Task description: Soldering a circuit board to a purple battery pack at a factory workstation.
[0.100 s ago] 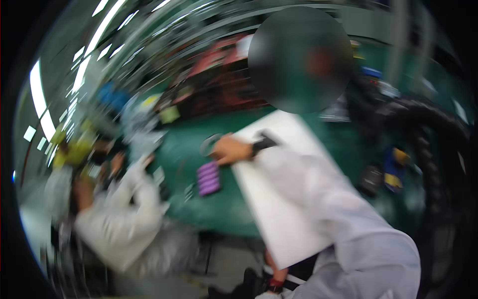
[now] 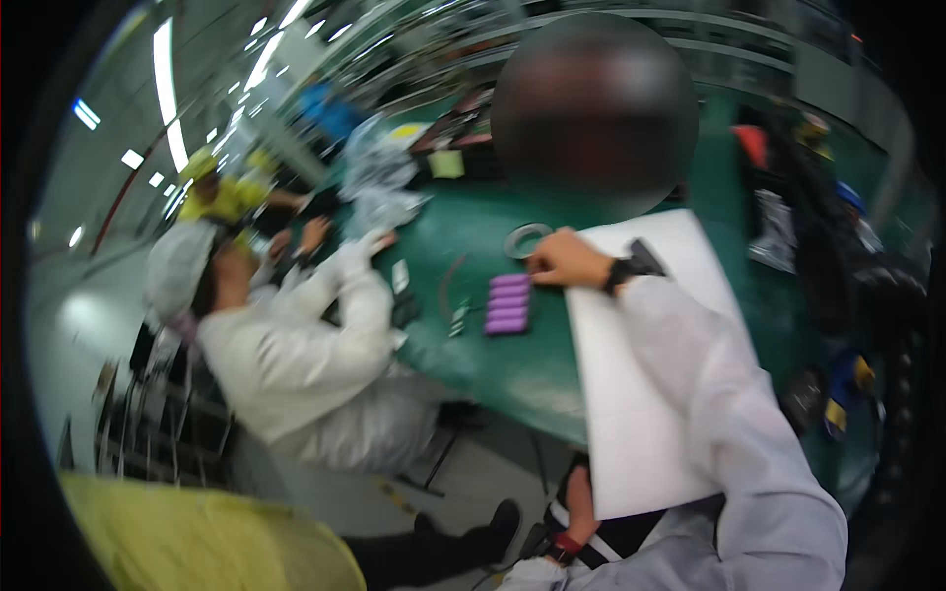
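My right hand (image 2: 572, 259), with a black watch on its wrist, reaches over the green table. Its fingers are curled, and the tips lie at the upper right corner of a pack of purple cylindrical battery cells (image 2: 507, 303). Blur hides what, if anything, is pinched between them. A roll of tape (image 2: 526, 239) lies just beyond the fingertips. Under my right forearm stretches a white sheet (image 2: 641, 394), its near end jutting past the table's edge. My left hand (image 2: 581, 495), a red band at its wrist, hangs low beside that near end, its fingers not clearly visible.
At left, a person in white (image 2: 305, 355) works at the green table (image 2: 542, 374). Clear plastic bags (image 2: 379, 172) lie at the far left. A blue and yellow object (image 2: 843, 394) sits at right. Someone's yellow garment (image 2: 207, 537) fills the lower left. A blurred disc covers the far middle.
The view has swung, so the table and my hands appear farther right. The yellow garment has come into sight at lower left. My right hand stays by the battery pack.
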`<state>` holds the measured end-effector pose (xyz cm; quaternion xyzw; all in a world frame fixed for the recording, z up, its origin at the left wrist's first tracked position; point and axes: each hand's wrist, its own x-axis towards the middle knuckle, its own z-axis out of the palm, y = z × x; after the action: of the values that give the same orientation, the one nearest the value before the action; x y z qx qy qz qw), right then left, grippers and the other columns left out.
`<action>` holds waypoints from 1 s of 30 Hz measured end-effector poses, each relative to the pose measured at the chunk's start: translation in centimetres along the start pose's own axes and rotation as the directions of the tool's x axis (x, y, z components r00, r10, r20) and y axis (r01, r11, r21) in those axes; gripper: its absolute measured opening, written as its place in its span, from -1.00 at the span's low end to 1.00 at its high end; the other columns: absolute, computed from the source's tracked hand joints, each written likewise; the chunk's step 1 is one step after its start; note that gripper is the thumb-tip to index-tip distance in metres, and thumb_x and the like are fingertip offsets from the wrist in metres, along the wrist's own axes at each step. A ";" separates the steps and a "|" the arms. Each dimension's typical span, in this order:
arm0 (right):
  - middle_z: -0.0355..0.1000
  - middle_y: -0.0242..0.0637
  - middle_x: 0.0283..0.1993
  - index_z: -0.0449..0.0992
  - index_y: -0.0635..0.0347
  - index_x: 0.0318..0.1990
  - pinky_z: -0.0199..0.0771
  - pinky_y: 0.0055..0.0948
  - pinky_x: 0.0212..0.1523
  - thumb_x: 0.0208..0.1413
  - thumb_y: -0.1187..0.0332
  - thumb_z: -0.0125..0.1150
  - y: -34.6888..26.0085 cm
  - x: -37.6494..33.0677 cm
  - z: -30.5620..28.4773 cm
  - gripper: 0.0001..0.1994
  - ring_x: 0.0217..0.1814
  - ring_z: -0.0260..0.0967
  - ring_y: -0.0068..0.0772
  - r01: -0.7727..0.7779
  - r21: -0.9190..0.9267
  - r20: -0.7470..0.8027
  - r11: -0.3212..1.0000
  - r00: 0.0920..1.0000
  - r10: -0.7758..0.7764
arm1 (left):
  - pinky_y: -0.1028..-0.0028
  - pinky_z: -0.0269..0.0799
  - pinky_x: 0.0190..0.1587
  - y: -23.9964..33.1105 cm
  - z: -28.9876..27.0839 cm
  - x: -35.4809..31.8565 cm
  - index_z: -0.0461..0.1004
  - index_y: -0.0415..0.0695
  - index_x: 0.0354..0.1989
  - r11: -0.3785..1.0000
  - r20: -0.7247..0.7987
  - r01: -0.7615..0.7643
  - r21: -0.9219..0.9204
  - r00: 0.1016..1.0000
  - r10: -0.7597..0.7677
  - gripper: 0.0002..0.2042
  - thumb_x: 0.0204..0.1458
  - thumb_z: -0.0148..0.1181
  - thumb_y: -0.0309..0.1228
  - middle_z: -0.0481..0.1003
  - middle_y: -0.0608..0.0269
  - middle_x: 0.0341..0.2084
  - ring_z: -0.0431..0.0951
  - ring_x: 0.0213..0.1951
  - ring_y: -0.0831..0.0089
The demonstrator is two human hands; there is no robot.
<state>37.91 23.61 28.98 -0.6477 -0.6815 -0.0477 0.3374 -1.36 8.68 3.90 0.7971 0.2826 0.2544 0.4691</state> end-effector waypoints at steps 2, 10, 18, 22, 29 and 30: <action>0.58 -0.30 -0.45 0.65 0.06 -0.41 0.41 -0.21 -0.17 0.03 0.16 0.33 -0.3 -0.4 0.5 -0.81 -0.34 0.54 -0.17 -0.065 0.037 0.054 0.997 0.997 0.063 | 0.01 0.35 -0.07 -0.3 0.1 -0.4 0.39 -0.32 -0.11 0.990 0.022 -0.104 0.091 0.995 0.102 -0.75 0.13 0.18 -0.41 0.46 -0.23 -0.27 0.45 -0.11 -0.24; 0.59 -0.33 -0.38 0.66 0.08 -0.34 0.24 -0.28 -0.01 0.08 0.18 0.31 -1.3 -0.2 0.8 -0.82 -0.27 0.49 -0.23 -0.067 -0.026 0.083 0.997 0.994 0.069 | 0.02 0.35 -0.04 3.7 -1.3 -0.2 0.38 -0.32 -0.05 0.997 0.147 -0.023 0.071 0.989 0.013 -0.67 0.08 0.24 -0.40 0.43 -0.25 -0.19 0.42 -0.07 -0.25; 0.59 -0.33 -0.38 0.65 0.07 -0.34 0.23 -0.28 -0.04 0.06 0.20 0.31 -0.9 -0.3 0.6 -0.83 -0.27 0.49 -0.24 -0.054 -0.039 0.072 0.998 0.996 0.057 | 0.02 0.37 0.03 4.3 -0.5 0.4 0.37 -0.37 -0.02 0.989 0.153 -0.143 0.042 0.979 0.135 -0.61 0.06 0.24 -0.36 0.43 -0.30 -0.15 0.41 -0.05 -0.27; 0.59 -0.30 -0.39 0.65 0.07 -0.36 0.24 -0.27 -0.04 0.04 0.23 0.29 -0.9 -0.2 0.7 -0.85 -0.27 0.49 -0.22 -0.068 -0.034 0.078 0.997 0.994 0.070 | 0.00 0.39 -0.04 6.1 -1.0 1.1 0.43 -0.39 -0.10 0.991 0.145 -0.131 0.029 0.981 0.125 -0.65 0.05 0.24 -0.36 0.44 -0.33 -0.20 0.44 -0.09 -0.29; 0.60 -0.23 -0.37 0.64 0.11 -0.40 0.30 -0.16 -0.09 0.01 0.28 0.30 -1.9 -0.3 0.0 -0.87 -0.26 0.51 -0.11 -0.097 -0.015 0.062 0.995 0.993 0.098 | -0.03 0.39 -0.07 7.2 -1.6 1.2 0.45 -0.38 -0.12 0.978 0.241 -0.170 0.119 0.961 0.138 -0.69 0.01 0.22 -0.43 0.44 -0.33 -0.19 0.45 -0.13 -0.30; 0.60 -0.23 -0.37 0.64 0.10 -0.40 0.31 -0.17 -0.09 0.01 0.29 0.30 -1.9 -0.3 0.6 -0.88 -0.25 0.51 -0.11 -0.091 0.004 0.059 0.996 0.994 0.091 | -0.01 0.40 -0.05 7.0 -1.5 1.2 0.44 -0.39 -0.13 0.977 0.196 -0.185 0.103 0.967 0.162 -0.70 -0.01 0.21 -0.46 0.45 -0.31 -0.17 0.46 -0.13 -0.28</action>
<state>35.90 23.36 29.09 -0.6780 -0.6611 -0.0109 0.3213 -0.04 7.62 10.98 0.8659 0.1812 0.2014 0.4205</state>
